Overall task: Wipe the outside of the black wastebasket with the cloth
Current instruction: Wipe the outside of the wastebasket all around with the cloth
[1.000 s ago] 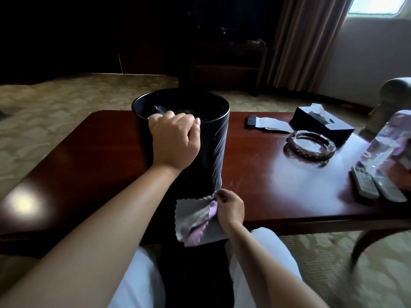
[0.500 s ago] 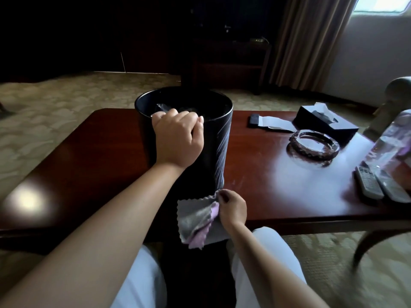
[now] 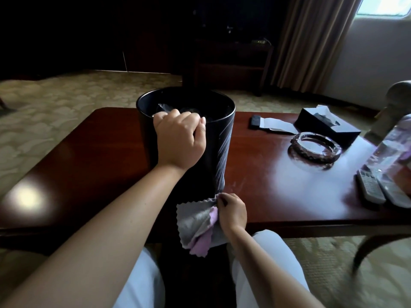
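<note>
1. Gripping the near rim of the black wastebasket (image 3: 222,152), the left hand (image 3: 180,141) has its fingers curled over the edge into the opening, steadying the upright bin near the front edge of the wooden table (image 3: 89,156).
2. The right hand (image 3: 232,211) pinches a bunched corner of the cloth (image 3: 198,223) at the base of the wastebasket's near wall; most of the grey and lilac fabric hangs loose below the table edge.
3. Risk, judged: with only a corner pinched, a stroke would likely drag a thin fold across the wall and leave streaks; light streaks already show on the bin's right side.
4. Risk, judged: a sideways push low on the wall could slide the bin toward the table edge if the rim grip loosens.
5. Contents: something crumpled and clear, possibly plastic film, shows just inside the wastebasket; the rest of the interior is too dark to read.
6. The glass ashtray (image 3: 314,147) appears empty, and the tissue box (image 3: 327,125) shows a tissue protruding from its slot.
</note>
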A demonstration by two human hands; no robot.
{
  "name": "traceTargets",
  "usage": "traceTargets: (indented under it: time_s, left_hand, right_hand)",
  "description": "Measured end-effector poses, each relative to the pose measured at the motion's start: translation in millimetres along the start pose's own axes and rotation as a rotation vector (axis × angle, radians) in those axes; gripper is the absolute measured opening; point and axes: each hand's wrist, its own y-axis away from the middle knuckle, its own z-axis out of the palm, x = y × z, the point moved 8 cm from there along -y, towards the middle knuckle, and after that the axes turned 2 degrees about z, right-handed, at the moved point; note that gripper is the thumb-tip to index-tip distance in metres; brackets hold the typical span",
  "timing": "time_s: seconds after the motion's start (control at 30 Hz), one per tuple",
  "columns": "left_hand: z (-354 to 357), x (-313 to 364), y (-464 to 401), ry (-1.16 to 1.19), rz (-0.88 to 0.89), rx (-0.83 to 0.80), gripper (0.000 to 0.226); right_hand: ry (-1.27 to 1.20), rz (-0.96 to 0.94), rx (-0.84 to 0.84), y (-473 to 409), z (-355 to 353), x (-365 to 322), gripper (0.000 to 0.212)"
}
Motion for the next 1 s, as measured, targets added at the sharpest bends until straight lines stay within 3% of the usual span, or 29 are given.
traceTargets:
  time_s: [0.17, 0.33, 0.43, 0.63, 0.8, 1.0]
  left_hand:
    - [-1, 0, -1, 0.001, 0.014, 0.001, 0.034]
    - [0, 1, -1, -0.004, 0.006, 0.004, 0.034]
    - [0, 0, 0, -0.021, -0.005, 0.012, 0.035]
    - [0, -1, -2, 0.008, -0.001, -0.029, 0.034]
    - [0, -1, -1, -0.007, -0.007, -0.010, 0.035]
    - [0, -1, -2, 0.002, -0.007, -0.019, 0.034]
  right_hand:
    - [0.039, 0.194, 0.044, -11, 0, 5, 0.022]
    - [0.073, 0.002, -0.093, -12, 4, 0, 0.019]
    - [0.124, 0.039, -0.095, -11, 3, 1, 0.018]
    - [-0.044, 0.357, -0.021, -7, -3, 8, 0.019]
    - [-0.374, 0.325, 0.012, 1, -7, -4, 0.013]
    - [-0.510, 0.573, 0.067, 10, 0, 3, 0.014]
